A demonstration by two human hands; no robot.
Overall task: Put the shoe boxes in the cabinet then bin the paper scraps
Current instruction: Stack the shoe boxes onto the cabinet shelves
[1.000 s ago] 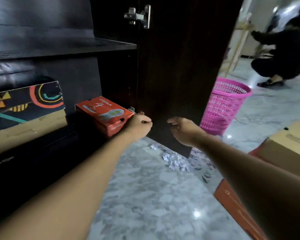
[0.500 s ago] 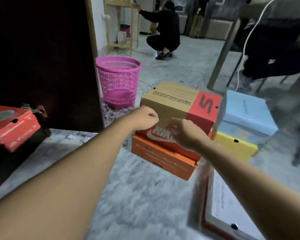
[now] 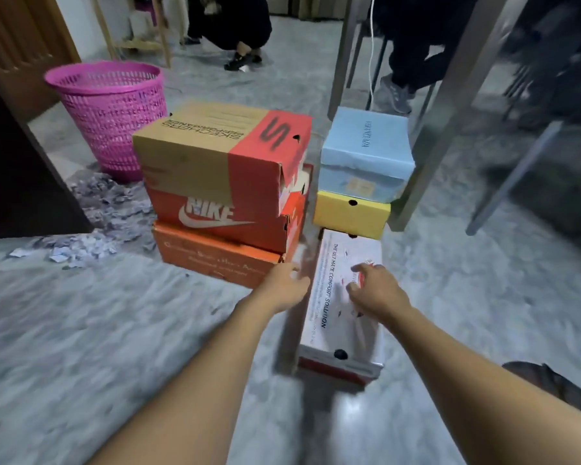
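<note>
Both arms reach toward lower centre: the left hand (image 3: 287,286) spread beside the white shoe box (image 3: 332,317) on the floor, the right hand (image 3: 378,290) spread above its lid. Upper left, paper scraps (image 3: 94,226) lie before the pink basket (image 3: 109,109), contents unseen.

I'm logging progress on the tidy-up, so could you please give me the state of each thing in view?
white box: lying on floor, not gripped
left hand: open, at the box's left edge
right hand: open, over the lid
three-box stack: still on floor
blue and yellow boxes: stacked
pink bin: upright
paper scraps: on floor
</note>
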